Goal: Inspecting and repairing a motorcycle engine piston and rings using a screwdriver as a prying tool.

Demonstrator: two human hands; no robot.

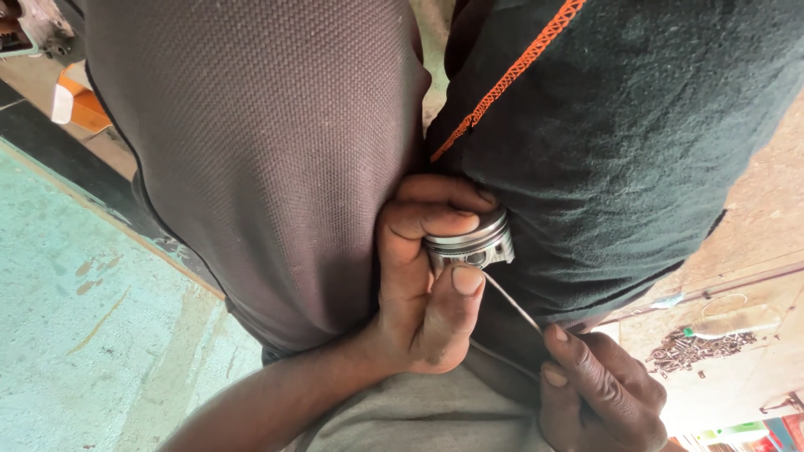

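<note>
One round silver metal piston (471, 241) sat between the knees, gripped by the left hand (419, 285) fingers; the right hand (599, 393) fingers pinched one thin wire ring (512, 303) (touching the piston's side).

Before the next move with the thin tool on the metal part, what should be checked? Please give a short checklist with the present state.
1. Left hand grips the piston firmly: ok.
2. Right hand holds the thin wire tool: ok.
3. Tool tip reaches the piston's side: ok.
4. Exact spot the tip touches: cannot tell, the thumb covers it.
5. Piston braced between the knees: ok.
6. Pile of small metal parts lies apart from the hands: ok.
</note>
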